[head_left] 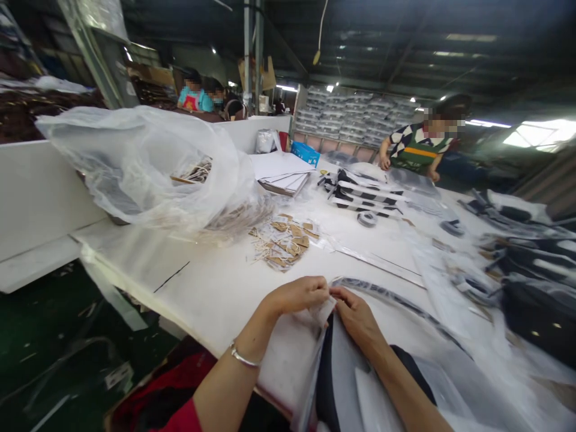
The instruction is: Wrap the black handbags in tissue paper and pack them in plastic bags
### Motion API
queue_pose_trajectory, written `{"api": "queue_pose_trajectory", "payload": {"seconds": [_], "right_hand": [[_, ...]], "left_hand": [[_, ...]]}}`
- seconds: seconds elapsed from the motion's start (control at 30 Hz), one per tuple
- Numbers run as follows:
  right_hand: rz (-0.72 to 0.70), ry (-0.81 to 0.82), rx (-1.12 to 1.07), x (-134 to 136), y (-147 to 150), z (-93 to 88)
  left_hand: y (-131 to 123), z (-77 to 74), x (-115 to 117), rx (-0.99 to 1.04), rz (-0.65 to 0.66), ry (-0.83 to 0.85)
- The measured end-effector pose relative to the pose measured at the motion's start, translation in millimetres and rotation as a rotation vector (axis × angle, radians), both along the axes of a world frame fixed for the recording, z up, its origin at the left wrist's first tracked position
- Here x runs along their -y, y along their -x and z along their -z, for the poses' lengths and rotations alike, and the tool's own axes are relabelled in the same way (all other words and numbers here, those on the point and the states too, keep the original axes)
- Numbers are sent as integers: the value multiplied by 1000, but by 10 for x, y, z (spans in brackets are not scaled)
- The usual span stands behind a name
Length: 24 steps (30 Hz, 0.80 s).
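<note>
Working piece: a grey-and-black piece [344, 357], apparently sleeved in clear plastic, stands on edge at the near side of the table [225, 282], right of the middle, its far end between the two hands.
Pale flap: a small whitish flap [324, 309] at that far end; from where I stand, I can't tell tag from plastic.
Left hand: the left hand [310, 294], fingers curled in, seems to pinch the flap.
Right hand: the right hand [355, 315] meets it from the right, thumb and fingers drawn close at the piece's edge; its exact hold is hidden.
Step in hand: fine fingertip work on the flap, I'd judge.
Next move: calls for a steady right hand on the edge and a light left pinch, so the thin flap doesn't slip or crease.
Brown tags: a loose, stringed pile of brown tags [288, 240], just beyond the hands, leftward.
Plastic bag: a big cloudy plastic bag [148, 174] gapes at far left.
Co-worker: a co-worker [416, 150] in a green apron stands far right.
</note>
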State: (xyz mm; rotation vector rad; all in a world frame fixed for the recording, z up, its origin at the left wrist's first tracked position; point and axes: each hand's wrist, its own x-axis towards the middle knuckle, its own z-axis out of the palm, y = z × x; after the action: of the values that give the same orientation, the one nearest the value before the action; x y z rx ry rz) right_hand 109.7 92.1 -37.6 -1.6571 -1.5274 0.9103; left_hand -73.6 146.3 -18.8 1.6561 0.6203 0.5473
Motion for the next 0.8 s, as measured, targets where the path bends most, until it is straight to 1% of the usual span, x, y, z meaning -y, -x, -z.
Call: {"api": "queue_pose_trajectory", "payload": {"seconds": [0.03,0.1,0.17,0.2,0.27,0.33,0.4,0.5,0.57,0.67,0.73,0.8], "right_hand": [[0,-3,16,-8,-5,7],[-4,3,40,-15,-4,9],[-6,26,47,-11,8,-1],[-1,38,47,-7,13,-7],[17,46,47,3,21,-13],[40,28,47,11,24,-8],[50,3,34,14,27,3],[49,-15,2,12,33,16],[55,-21,-15,12,38,11],[51,-43,-24,17,44,-12],[47,-57,-23,24,50,-30],[51,-64,-44,29,57,-42]], "left_hand": [[17,3,-8,-26,35,-11],[38,13,-27,-63,52,-26],[37,20,-39,-99,37,-39],[29,23,-42,-119,7,-54],[10,22,-51,-169,-114,-110],[17,15,-75,-234,-294,-189],[85,1,-121,-324,-486,-276],[328,-26,-214,-517,-716,-393],[550,-37,-268,-658,-818,-462],[861,-15,-309,-839,-879,-552],[1007,19,-317,-927,-858,-594],[1093,40,-325,-988,-816,-634]]}}
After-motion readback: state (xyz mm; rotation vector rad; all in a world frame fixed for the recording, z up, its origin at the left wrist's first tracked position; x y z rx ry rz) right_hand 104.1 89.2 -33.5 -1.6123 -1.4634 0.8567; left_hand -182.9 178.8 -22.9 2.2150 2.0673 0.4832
